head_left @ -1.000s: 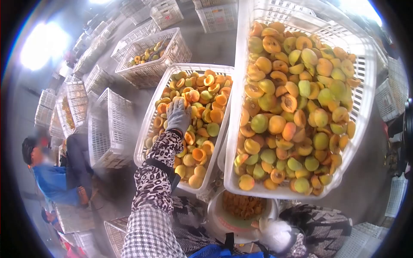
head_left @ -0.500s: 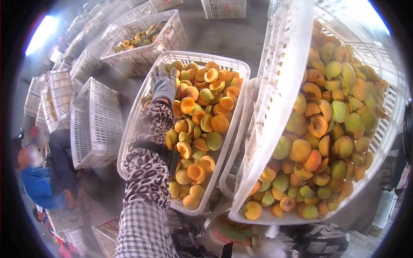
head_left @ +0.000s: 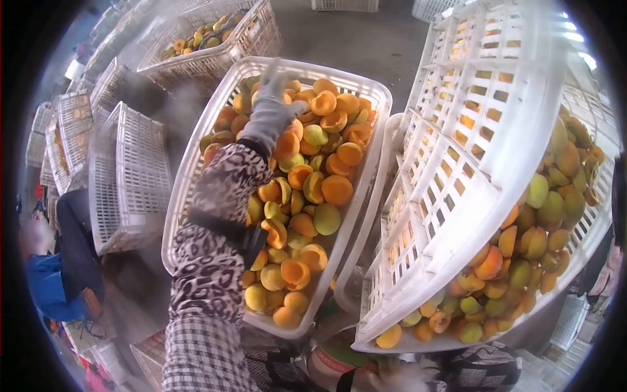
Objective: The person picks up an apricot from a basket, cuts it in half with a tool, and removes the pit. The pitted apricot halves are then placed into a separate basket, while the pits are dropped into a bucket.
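Observation:
My left hand point(head_left: 269, 116), in a grey glove, reaches over the far part of a white plastic crate point(head_left: 382, 124) of apricot halves point(head_left: 300, 176). Its fingers are stretched out and somewhat blurred, the thumb spread to the right. It lies over the fruit and grips nothing that I can see. At the bottom edge a pale, smeared shape point(head_left: 408, 377) looks like my right hand; its fingers cannot be made out. Beside it is a round container point(head_left: 333, 359), partly hidden.
On the right a big white crate point(head_left: 450, 150) leans steeply, with apricots point(head_left: 548, 202) piled behind its near wall. Another fruit crate point(head_left: 261, 32) stands at the back left. A crate on edge point(head_left: 127, 183) and a person in blue point(head_left: 49, 287) are at the left.
My left hand has moved from the crate's far left corner rightward over the fruit, its thumb spreading. The leaning crate's slatted wall shows more broadly and hides more apricots; the view has shifted.

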Demonstrator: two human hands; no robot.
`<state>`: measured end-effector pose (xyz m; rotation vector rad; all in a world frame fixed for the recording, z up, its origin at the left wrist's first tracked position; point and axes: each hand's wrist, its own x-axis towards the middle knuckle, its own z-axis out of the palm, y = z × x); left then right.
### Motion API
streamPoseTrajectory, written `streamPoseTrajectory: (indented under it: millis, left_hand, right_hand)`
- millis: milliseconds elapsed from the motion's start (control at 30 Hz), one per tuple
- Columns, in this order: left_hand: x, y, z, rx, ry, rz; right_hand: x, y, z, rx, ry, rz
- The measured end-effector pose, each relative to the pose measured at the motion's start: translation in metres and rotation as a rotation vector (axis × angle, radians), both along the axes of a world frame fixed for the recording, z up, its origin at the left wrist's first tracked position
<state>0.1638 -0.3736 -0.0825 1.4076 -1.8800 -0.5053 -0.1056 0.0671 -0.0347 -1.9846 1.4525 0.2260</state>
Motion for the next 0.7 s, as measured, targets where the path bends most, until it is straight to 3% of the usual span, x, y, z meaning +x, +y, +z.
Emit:
streamPoseTrajectory:
  millis: [67, 133, 167, 233, 367, 400, 500, 700]
  left_hand:
    - [0.005, 0.018, 0.004, 0.142, 0.105, 0.082]
    - [0.003, 0.047, 0.001, 0.141, -0.231, 0.138]
    - [0.004, 0.043, -0.005, 0.142, -0.234, 0.128]
    - [0.004, 0.037, -0.013, -0.073, -0.437, -0.022]
    - [-0.009, 0.016, -0.016, -0.118, -0.647, -0.168]
    - [-0.012, 0.017, -0.007, -0.017, -0.657, -0.111]
    - [-0.008, 0.002, -0.016, -0.029, -0.769, 0.023]
    - [-0.01, 0.016, 0.007, 0.059, -0.784, -0.007]
  right_hand:
    - [0.001, -0.001, 0.001, -0.001, 0.0, -0.005]
    - [0.001, -0.003, 0.003, 0.002, -0.001, -0.013]
    - [0.001, -0.004, 0.003, 0.003, -0.004, -0.017]
    - [0.003, -0.007, 0.003, 0.004, -0.006, -0.024]
    - [0.006, -0.008, 0.002, 0.011, 0.001, -0.016]
    - [0.006, -0.007, 0.003, 0.017, 0.002, -0.012]
    - [0.009, -0.002, 0.005, 0.006, -0.004, -0.014]
    - [0.009, 0.017, 0.013, -0.152, 0.005, 0.047]
